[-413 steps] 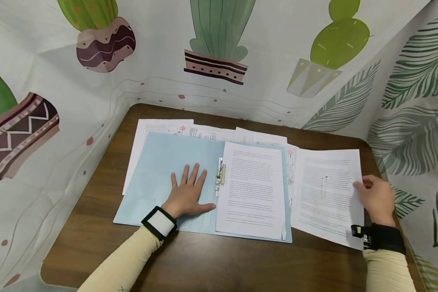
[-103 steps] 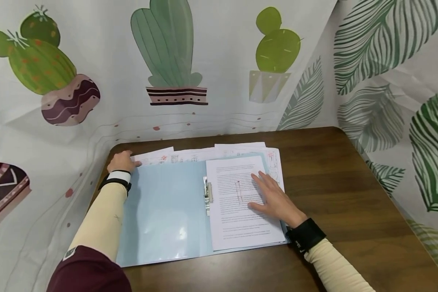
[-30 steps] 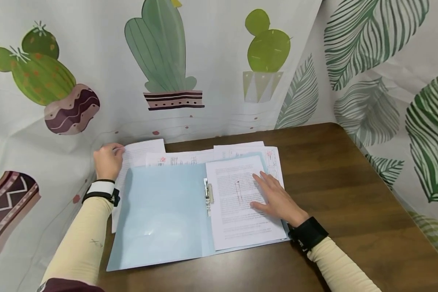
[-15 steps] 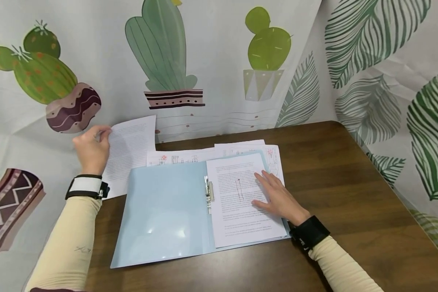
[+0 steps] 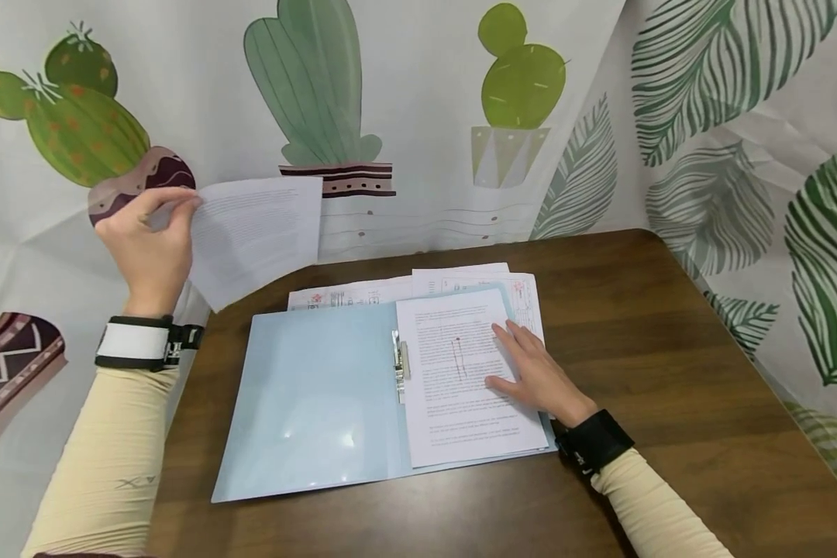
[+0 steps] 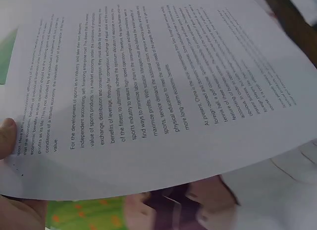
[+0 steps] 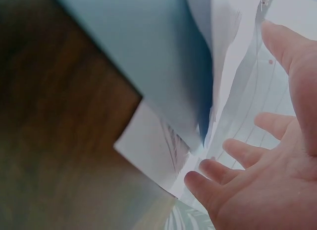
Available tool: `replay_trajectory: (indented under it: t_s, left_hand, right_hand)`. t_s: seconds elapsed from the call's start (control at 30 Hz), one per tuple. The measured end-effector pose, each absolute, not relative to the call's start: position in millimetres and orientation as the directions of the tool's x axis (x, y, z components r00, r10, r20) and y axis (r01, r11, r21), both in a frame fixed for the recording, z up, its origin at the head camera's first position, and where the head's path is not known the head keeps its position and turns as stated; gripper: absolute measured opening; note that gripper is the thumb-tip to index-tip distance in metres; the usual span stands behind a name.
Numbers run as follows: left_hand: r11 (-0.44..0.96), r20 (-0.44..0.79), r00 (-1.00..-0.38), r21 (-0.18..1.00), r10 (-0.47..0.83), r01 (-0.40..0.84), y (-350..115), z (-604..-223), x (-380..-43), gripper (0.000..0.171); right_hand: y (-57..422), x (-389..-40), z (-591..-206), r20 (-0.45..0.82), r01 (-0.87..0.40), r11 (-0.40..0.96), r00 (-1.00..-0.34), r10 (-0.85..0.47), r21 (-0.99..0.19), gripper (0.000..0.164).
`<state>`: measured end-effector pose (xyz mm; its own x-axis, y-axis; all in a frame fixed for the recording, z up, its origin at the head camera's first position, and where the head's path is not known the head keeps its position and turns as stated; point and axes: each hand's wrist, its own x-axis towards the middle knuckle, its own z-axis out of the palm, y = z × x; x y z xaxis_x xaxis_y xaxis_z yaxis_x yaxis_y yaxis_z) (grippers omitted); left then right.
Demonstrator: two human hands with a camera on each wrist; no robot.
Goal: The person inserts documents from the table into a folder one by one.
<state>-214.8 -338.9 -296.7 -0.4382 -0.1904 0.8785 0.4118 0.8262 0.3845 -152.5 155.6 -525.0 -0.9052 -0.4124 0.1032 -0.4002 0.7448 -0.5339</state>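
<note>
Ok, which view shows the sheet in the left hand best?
Left wrist: the held sheet fills most of the view, partly readable. Head shows it smaller, unreadable; right wrist doesn't clearly show it.

One left hand [image 5: 149, 252] and one right hand [image 5: 540, 380] make two, with two wristbands [image 5: 136, 342]. There is one folder [image 5: 307, 403], one metal clip [image 5: 400, 368], one stack of pages [image 5: 453, 407], one separate sheet [image 5: 258, 232] at upper left, four printed pots [image 5: 509, 157] and one surface [image 5: 635, 333].
</note>
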Motion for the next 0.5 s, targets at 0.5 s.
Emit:
replay_trajectory:
  t_s: [0.5]
  left_hand:
    - [0.525,0.728,-0.637,0.656,-0.253,0.542,-259,-249,-181,0.008]
  right_hand:
    - [154,-168,-501,0.276,-0.439,0.653,-0.898,-0.343,-0.617,0.095]
